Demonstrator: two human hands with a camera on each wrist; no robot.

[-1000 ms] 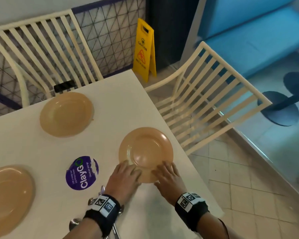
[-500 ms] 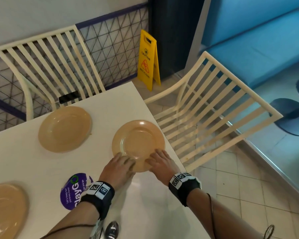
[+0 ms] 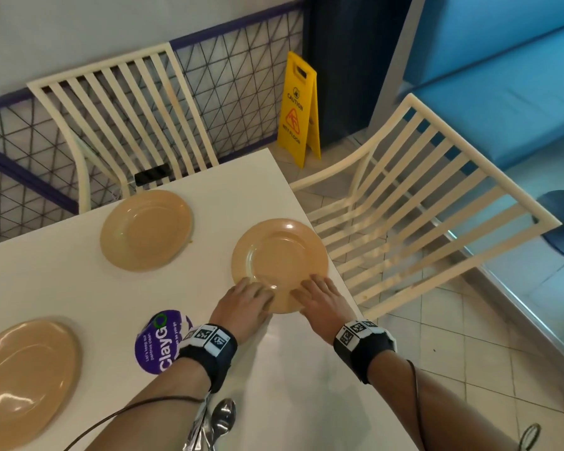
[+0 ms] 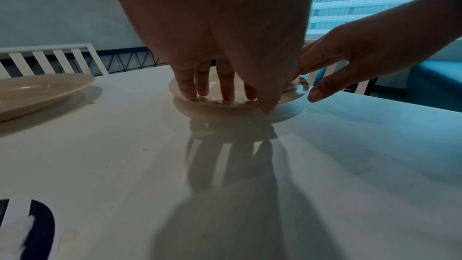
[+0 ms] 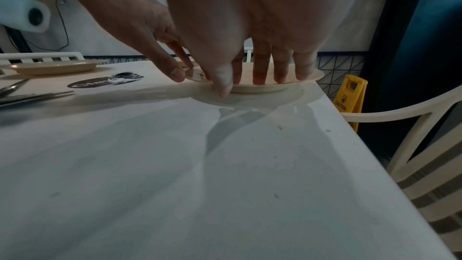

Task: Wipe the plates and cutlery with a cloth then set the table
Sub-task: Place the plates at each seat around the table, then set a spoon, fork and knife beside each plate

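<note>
Plates sit on the white table (image 3: 79,288), which has slatted chairs (image 3: 437,203) at its far and right sides: one tan plate (image 3: 145,231) at the far edge, another (image 3: 23,375) at the near left, and the third plate (image 3: 279,255) beside the right edge. Left hand (image 3: 245,304) and right hand (image 3: 319,296) lie on this third plate's near rim, fingers straight and slightly spread, thumbs down by the tabletop. Smaller still are the purple sticker (image 3: 162,343) and spoon (image 3: 223,418) near the left forearm.
</note>
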